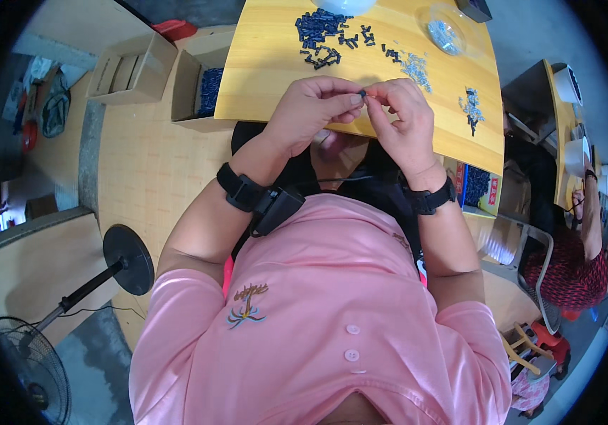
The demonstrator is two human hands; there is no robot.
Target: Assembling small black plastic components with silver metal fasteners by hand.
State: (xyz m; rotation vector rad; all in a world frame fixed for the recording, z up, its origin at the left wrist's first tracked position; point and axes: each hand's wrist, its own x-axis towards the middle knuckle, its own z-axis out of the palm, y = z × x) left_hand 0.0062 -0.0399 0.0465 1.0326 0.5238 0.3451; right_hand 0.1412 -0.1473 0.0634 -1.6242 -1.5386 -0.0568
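Both of my hands meet just above the near edge of the wooden table (261, 71). Thumb and forefinger of my left hand (311, 110) pinch a small black part (362, 93). Against its other side, the fingertips of my right hand (404, 120) are pressed together; whatever they hold is too small to make out. Beyond my hands lies a heap of small black parts (318, 28), with several loose ones around it. Small silvery pieces (415, 71) are spread past my right hand, and a mixed cluster of silvery and black pieces (471, 106) lies farther right.
A clear bowl (463, 32) at the back right holds silvery pieces. Left of the table stands an open cardboard box (185, 85) with dark parts; another box (134, 67) is behind it. A fan (31, 368) stands lower left. Another person (566, 273) sits at the right.
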